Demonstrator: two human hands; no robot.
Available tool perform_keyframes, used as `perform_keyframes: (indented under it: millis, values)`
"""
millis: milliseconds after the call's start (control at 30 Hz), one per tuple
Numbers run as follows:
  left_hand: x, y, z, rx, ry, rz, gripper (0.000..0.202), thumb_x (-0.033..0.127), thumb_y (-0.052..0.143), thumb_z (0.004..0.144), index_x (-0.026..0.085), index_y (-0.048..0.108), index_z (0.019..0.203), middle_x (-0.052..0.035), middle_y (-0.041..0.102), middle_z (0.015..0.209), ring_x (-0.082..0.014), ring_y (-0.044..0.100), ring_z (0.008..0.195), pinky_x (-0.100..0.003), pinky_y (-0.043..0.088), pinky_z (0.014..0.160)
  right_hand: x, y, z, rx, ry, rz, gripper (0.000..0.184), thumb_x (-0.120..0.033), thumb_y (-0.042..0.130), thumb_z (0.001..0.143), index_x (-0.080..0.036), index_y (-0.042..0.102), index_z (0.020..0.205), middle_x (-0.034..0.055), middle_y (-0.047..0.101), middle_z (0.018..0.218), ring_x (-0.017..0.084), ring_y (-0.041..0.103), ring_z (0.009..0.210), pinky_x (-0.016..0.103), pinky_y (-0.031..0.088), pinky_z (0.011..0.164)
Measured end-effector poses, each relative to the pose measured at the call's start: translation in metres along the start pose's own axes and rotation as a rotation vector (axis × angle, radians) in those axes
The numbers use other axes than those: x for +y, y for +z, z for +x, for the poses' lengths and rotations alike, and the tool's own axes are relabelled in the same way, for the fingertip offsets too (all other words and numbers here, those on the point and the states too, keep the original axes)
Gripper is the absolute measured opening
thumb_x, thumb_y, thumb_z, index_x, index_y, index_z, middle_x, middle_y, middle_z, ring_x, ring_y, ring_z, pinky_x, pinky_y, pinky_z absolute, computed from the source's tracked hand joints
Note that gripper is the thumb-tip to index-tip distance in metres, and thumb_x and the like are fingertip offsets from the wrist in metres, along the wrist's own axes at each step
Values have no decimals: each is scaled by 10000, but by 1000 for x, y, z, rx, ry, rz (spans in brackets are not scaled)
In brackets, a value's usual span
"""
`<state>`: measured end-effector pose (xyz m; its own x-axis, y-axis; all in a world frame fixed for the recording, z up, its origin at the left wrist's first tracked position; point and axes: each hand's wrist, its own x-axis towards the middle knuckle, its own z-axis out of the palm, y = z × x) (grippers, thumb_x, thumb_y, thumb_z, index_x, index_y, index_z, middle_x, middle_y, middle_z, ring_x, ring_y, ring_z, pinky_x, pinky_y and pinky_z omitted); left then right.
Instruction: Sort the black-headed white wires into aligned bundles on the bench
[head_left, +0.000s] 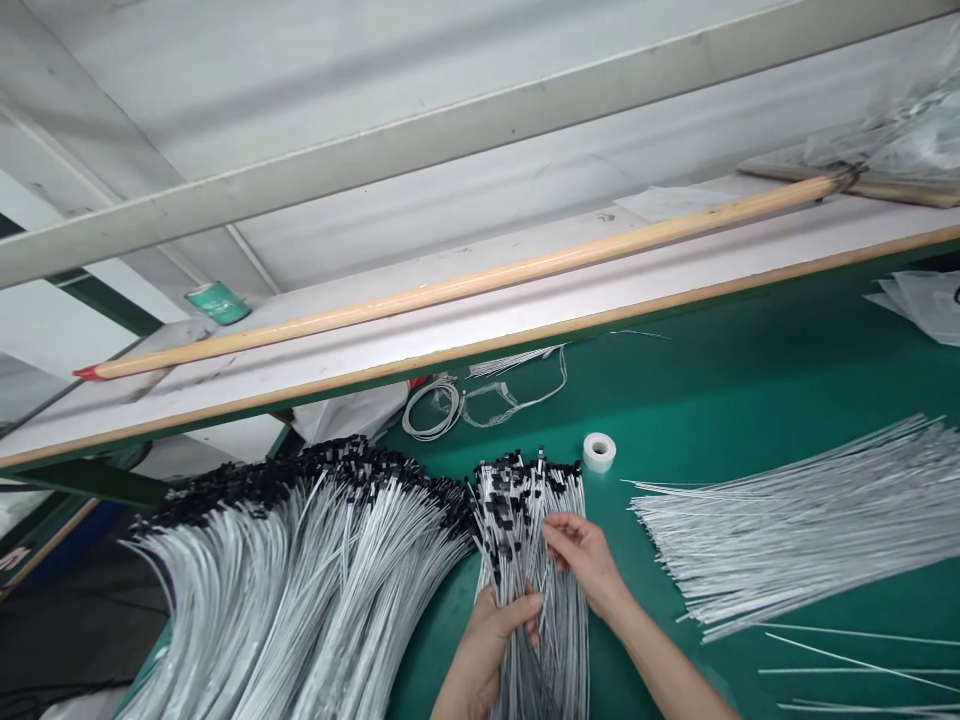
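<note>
My left hand (491, 640) is wrapped round a bunch of thin grey cables (517, 665) whose upper ends carry small black connectors (504, 500). My right hand (581, 560) is just to the right and higher up, thumb and forefinger pinched together close below the connectors. Whatever sits between those fingertips is too small to make out. More cables of the same kind (574, 640) lie under and beside both hands. To the left spreads a large pile of black-tipped grey cables (337, 580), hanging in a curve toward the table's edge.
On the green table (645, 400) stand a roll of white tape (599, 452) and, farther back, a coiled cable (433, 408). Bare-ended cables (810, 520) lie at right. A shelf (480, 335) crosses above, holding a wooden pole (480, 285) and a green tin (217, 303).
</note>
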<state>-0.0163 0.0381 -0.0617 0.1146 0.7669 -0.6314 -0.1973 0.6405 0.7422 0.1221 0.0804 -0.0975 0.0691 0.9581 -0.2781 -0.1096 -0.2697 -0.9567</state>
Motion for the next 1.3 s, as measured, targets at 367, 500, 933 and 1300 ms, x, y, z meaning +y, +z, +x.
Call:
perform_keyframes:
  millis: [367, 500, 933, 1300]
  values:
    - [-1, 3, 1, 6, -27, 32, 309, 341, 754, 555, 151, 553, 694, 60, 491, 383, -101, 436, 384, -247, 366, 485, 48, -31, 39, 198, -37, -272, 344, -394, 540, 611, -221, 364, 371, -54, 323, 381, 124, 366, 432, 248, 270, 471]
    - [-2, 4, 1, 66, -46, 30, 337, 342, 767, 535, 153, 554, 716, 60, 510, 399, -100, 444, 391, -249, 379, 493, 50, -39, 37, 133, 17, -178, 338, -440, 504, 625, -202, 441, 394, -58, 337, 375, 103, 326, 398, 236, 239, 431]
    - [3, 10, -5, 95, -74, 29, 325, 323, 772, 529, 160, 548, 699, 47, 526, 410, -108, 457, 404, -257, 394, 502, 41, -43, 28, 180, 200, 93, 221, -375, 649, 488, -166, 579, 473, -46, 431, 376, 76, 327, 359, 222, 236, 370]
    - [-3, 5, 0, 74, -56, 40, 324, 330, 766, 547, 159, 545, 709, 45, 526, 417, -110, 453, 405, -265, 399, 507, 42, -37, 25, 282, 234, 205, 270, -392, 677, 479, -141, 616, 556, -35, 469, 344, 81, 373, 319, 221, 314, 353]
